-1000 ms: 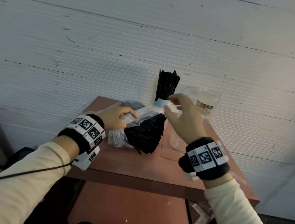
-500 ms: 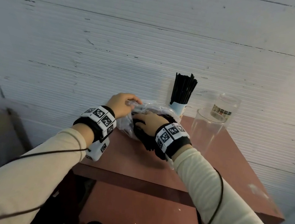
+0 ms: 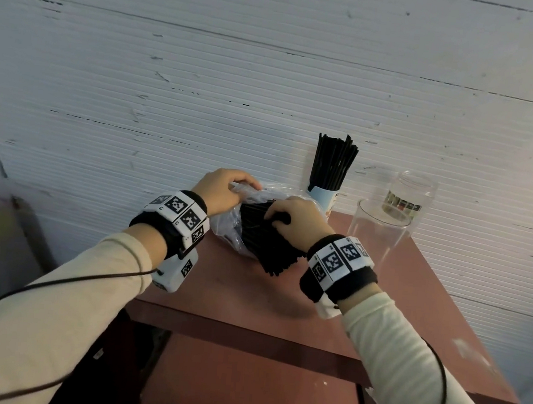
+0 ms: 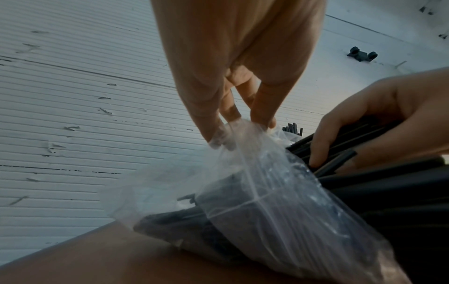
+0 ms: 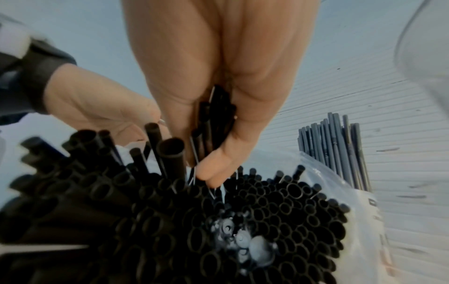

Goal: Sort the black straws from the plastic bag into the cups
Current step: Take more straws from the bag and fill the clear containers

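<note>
- My left hand (image 3: 219, 188) pinches the upper edge of the clear plastic bag (image 4: 267, 201), fingertips (image 4: 213, 134) closed on the film and lifting it off the reddish-brown table (image 3: 250, 297).
- My right hand (image 3: 295, 220) reaches into the bag's open mouth; its fingers and thumb are curled round a small cluster of black straws (image 5: 216, 123), drawn partly out of the rest.
- The main bundle of black straws (image 3: 268, 244) lies in the bag at the far left part of the table, open ends fanned out toward me and sticking out of the bag's near side.
- Just beyond the bag, against the white ribbed wall (image 3: 204, 83), stands a pale blue cup (image 3: 322, 197) already packed with upright black straws.
- To the right of my right hand stands a clear empty cup (image 3: 378, 231), near the table's far right edge.
- Behind it, right against the wall, is a clear jar (image 3: 409, 195) with a label.
- Both my wrists wear black bands (image 3: 339, 272) with white marker tags, and cream sleeves (image 3: 55, 312) cover my forearms.
</note>
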A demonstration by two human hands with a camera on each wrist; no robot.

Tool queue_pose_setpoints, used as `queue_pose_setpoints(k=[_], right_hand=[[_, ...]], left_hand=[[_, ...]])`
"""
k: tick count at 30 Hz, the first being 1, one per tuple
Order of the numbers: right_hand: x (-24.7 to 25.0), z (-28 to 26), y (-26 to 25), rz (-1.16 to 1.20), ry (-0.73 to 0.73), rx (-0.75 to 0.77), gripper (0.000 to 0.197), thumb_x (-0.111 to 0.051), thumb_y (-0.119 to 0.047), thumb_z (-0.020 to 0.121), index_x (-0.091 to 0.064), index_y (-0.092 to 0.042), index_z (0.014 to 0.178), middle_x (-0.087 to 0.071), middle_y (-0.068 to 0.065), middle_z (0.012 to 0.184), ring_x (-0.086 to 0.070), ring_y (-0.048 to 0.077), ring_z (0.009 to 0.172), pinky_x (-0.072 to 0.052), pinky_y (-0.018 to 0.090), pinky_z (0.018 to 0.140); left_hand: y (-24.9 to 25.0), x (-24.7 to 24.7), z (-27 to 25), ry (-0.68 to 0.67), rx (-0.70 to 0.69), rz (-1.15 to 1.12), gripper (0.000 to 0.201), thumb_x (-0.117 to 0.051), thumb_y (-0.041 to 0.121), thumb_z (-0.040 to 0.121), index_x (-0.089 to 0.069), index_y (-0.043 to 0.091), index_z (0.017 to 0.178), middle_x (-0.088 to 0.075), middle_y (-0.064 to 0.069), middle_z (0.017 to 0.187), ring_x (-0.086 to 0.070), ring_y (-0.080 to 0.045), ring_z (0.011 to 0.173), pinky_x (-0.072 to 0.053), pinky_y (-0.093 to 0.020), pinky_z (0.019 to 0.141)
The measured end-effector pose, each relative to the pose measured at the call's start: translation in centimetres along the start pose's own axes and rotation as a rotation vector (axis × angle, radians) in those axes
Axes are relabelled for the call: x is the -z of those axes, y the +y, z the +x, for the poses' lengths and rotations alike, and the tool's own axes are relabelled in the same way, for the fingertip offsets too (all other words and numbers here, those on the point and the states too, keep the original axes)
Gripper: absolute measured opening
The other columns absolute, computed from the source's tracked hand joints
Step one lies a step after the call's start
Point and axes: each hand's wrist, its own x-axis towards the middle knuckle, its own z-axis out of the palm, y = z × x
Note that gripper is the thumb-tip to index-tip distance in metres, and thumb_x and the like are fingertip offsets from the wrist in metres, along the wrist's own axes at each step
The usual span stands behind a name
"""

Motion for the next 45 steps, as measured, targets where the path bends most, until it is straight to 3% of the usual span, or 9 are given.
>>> queue_pose_setpoints(k=[4,10,16,22,25,28,32,39,45], right_hand=[[0.5,-0.5,0.6,0.098,0.004,-0.010,0.022,-0.064,-0.012,0.086,-0.074,-0.025,0.100,-0.068,-0.002,0.105,-0.059,0.014,0.098,-0.045,0.024,0.090],[2.3,-2.8,2.3,0.268,0.013,-0.040,0.022,-0.063,-0.008,0.088,-0.075,-0.022,0.099,-0.064,-0.015,0.086,-0.058,-0.006,0.070,-0.045,0.004,0.066],[4.4,-4.8,2.4,0.254,-0.006,-0.023,0.021,-0.066,-0.010,0.086,-0.075,-0.023,0.099,-0.068,-0.005,0.086,-0.063,0.006,0.073,-0.047,0.008,0.069],[6.5,-6.8,1.6,0.188,-0.057,0.011,0.022,-0.065,-0.014,0.088,-0.074,-0.028,0.103,-0.067,-0.005,0.091,-0.061,0.005,0.074,-0.044,0.005,0.065],[7.7,-8.1,1.7,0.222,-0.024,0.043,0.029,-0.065,-0.014,0.089,-0.069,-0.029,0.115,-0.066,-0.012,0.099,-0.058,-0.006,0.079,-0.040,0.003,0.071],[9.5,-9.2,1.9,0.287,0.093,0.102,0.040,-0.065,-0.023,0.091,-0.058,-0.033,0.129,-0.063,-0.020,0.108,-0.058,-0.011,0.091,-0.040,0.004,0.081],[12.1,-9.9,1.6,0.415,0.283,0.113,0.049,-0.065,-0.034,0.091,-0.049,-0.038,0.136,-0.055,-0.010,0.127,-0.057,0.001,0.111,-0.050,0.020,0.093],[14.3,-9.6,-0.4,0.364,0.681,0.328,0.046,-0.063,-0.010,0.090,-0.052,-0.011,0.134,-0.049,-0.001,0.131,-0.048,0.015,0.123,-0.046,0.038,0.101],[12.4,-9.8,0.8,0.244,0.553,0.205,0.031,-0.058,-0.007,0.089,-0.065,-0.013,0.118,-0.064,-0.001,0.114,-0.056,0.004,0.107,-0.042,0.012,0.094]], left_hand=[[-0.5,-0.2,0.1,-0.029,-0.019,0.035,0.039,-0.067,0.018,0.086,-0.065,0.056,0.090,-0.068,0.012,0.113,-0.067,-0.025,0.102,-0.052,-0.044,0.094],[0.3,-0.8,-1.0,0.011,-0.138,0.132,0.030,-0.065,0.010,0.087,-0.067,0.024,0.113,-0.059,0.003,0.128,-0.051,-0.013,0.121,-0.036,-0.023,0.099],[4.0,-3.1,-1.4,-0.129,-0.349,0.245,0.060,-0.076,0.021,0.076,-0.053,0.024,0.131,-0.054,0.007,0.133,-0.050,-0.009,0.121,-0.036,-0.020,0.100],[6.7,-6.2,-0.1,-0.263,-0.384,0.306,0.061,-0.078,0.024,0.067,-0.055,0.024,0.123,-0.063,0.007,0.114,-0.058,-0.012,0.105,-0.046,-0.032,0.094],[7.6,-6.5,0.2,-0.227,-0.323,0.418,0.029,-0.070,0.028,0.079,-0.063,0.024,0.107,-0.066,0.006,0.096,-0.062,-0.014,0.092,-0.046,-0.022,0.076],[8.7,-6.5,0.0,-0.181,-0.276,0.233,0.005,-0.065,0.031,0.087,-0.061,0.032,0.088,-0.061,0.012,0.074,-0.059,-0.008,0.073,-0.037,-0.009,0.060],[11.0,-6.2,-0.1,-0.101,-0.281,-0.043,0.006,-0.065,0.031,0.088,-0.060,0.029,0.087,-0.065,0.004,0.079,-0.061,-0.009,0.073,-0.045,-0.020,0.065],[16.3,-7.2,-1.3,-0.169,-0.277,-0.360,0.013,-0.066,0.026,0.089,-0.060,0.019,0.080,-0.062,0.003,0.070,-0.060,-0.003,0.063,-0.047,-0.017,0.064],[14.7,-11.2,-2.9,-0.345,-0.101,-0.654,0.028,-0.075,0.011,0.081,-0.065,0.002,0.106,-0.071,-0.015,0.101,-0.068,-0.021,0.094,-0.053,-0.036,0.092]])
